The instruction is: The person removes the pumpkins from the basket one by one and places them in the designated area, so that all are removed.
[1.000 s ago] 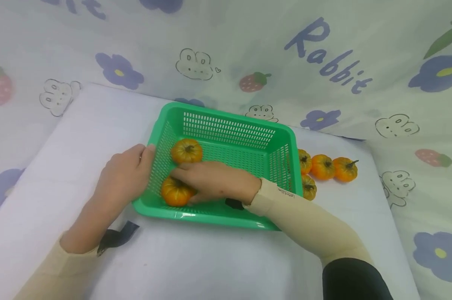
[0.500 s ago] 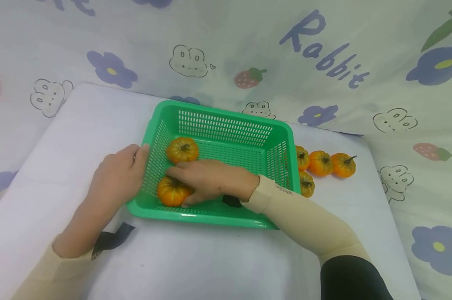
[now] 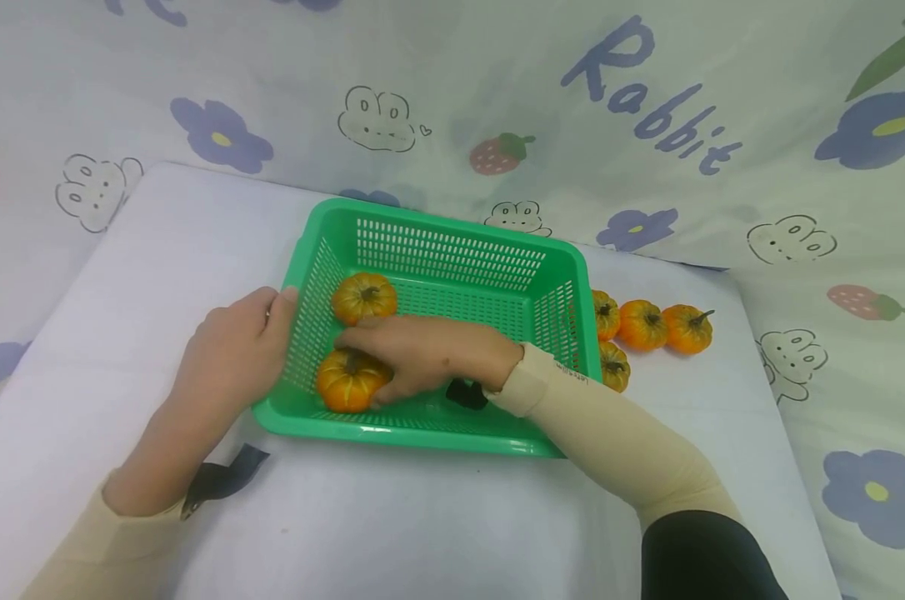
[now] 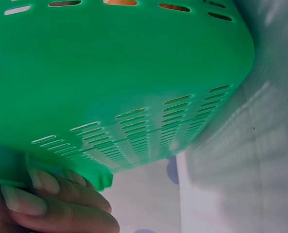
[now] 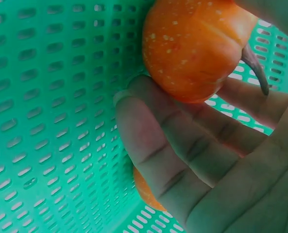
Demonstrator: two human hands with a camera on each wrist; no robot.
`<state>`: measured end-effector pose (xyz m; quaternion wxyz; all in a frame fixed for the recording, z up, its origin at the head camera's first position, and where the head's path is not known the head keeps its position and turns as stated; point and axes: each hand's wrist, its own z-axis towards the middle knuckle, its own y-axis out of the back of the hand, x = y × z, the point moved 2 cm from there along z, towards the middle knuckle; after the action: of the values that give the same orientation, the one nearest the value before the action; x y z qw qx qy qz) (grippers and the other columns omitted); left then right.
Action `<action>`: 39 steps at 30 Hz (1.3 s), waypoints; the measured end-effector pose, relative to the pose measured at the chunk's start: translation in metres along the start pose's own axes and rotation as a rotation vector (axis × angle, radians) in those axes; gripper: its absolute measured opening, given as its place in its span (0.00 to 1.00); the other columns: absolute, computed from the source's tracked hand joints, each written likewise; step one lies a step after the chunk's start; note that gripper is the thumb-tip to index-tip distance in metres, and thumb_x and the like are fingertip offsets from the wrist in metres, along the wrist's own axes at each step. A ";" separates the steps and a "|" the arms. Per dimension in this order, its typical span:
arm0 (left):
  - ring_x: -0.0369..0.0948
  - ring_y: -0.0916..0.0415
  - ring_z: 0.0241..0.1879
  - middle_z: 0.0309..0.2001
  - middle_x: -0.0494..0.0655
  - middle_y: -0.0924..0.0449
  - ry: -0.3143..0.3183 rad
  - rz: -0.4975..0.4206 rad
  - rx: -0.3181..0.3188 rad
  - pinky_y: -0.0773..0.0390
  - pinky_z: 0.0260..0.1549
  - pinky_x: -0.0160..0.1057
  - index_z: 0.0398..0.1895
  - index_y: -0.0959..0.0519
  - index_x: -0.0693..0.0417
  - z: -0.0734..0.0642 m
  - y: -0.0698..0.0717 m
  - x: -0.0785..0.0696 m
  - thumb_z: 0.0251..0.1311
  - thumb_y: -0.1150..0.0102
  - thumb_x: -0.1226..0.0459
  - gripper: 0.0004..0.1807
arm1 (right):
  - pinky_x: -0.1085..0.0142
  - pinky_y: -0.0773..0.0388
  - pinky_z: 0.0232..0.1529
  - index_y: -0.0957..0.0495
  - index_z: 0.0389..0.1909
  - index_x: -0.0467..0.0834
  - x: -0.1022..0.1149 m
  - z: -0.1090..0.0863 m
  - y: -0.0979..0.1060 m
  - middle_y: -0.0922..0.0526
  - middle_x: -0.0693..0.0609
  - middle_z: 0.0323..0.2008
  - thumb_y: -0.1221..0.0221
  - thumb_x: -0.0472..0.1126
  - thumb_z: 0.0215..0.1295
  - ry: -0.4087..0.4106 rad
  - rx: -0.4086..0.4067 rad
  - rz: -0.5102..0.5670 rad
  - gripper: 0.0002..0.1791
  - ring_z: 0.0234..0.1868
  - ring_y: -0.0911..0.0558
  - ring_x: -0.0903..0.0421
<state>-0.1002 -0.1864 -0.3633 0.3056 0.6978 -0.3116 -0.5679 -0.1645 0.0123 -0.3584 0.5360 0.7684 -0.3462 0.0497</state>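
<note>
A green plastic basket [image 3: 452, 225] with slotted walls stands on the white table. Its left rim is gripped by my left hand [image 3: 231, 354]; curled fingertips [image 4: 22, 199] show under the rim in the left wrist view. Inside the basket, my right hand [image 3: 422, 354] holds a small orange pumpkin [image 3: 340, 387] near the front left corner. The right wrist view has the thumb on one side of this pumpkin [image 5: 187, 48] and the fingers on the other, its stem toward the palm. A second pumpkin [image 3: 364, 298] sits just behind it, by the left wall.
Several more small pumpkins [image 3: 642, 325] lie on the table beyond the basket's right wall, some partly hidden by it. A patterned cloth [image 3: 437, 100] hangs behind the table [image 3: 392, 525]. Black straps show at both wrists.
The head view has shifted slightly, so the scene sits a little further left and higher. Both hands keep their places on the basket and the front pumpkin.
</note>
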 end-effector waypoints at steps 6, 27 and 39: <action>0.48 0.30 0.20 0.23 0.52 0.29 0.002 -0.002 0.005 0.31 0.18 0.44 0.39 0.30 0.57 -0.001 0.001 -0.001 0.82 0.77 0.41 0.33 | 0.66 0.31 0.66 0.36 0.77 0.46 -0.004 -0.001 0.000 0.30 0.52 0.67 0.25 0.51 0.63 -0.003 0.009 -0.009 0.46 0.60 0.27 0.58; 0.48 0.31 0.20 0.22 0.52 0.31 -0.012 0.004 -0.006 0.32 0.18 0.44 0.38 0.30 0.57 -0.001 0.000 -0.001 0.82 0.76 0.42 0.32 | 0.70 0.30 0.60 0.30 0.73 0.41 -0.008 -0.007 0.005 0.27 0.50 0.61 0.40 0.62 0.73 0.131 -0.047 0.048 0.38 0.55 0.26 0.60; 0.48 0.30 0.20 0.23 0.52 0.29 -0.001 -0.004 -0.005 0.32 0.18 0.43 0.39 0.30 0.57 0.000 -0.002 0.000 0.82 0.76 0.42 0.32 | 0.71 0.30 0.59 0.27 0.68 0.42 -0.011 -0.007 0.008 0.24 0.54 0.59 0.36 0.64 0.69 0.119 -0.063 0.084 0.38 0.54 0.24 0.61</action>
<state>-0.0996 -0.1852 -0.3643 0.3058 0.6975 -0.3088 -0.5698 -0.1753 0.0222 -0.3534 0.5768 0.7317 -0.3471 0.1069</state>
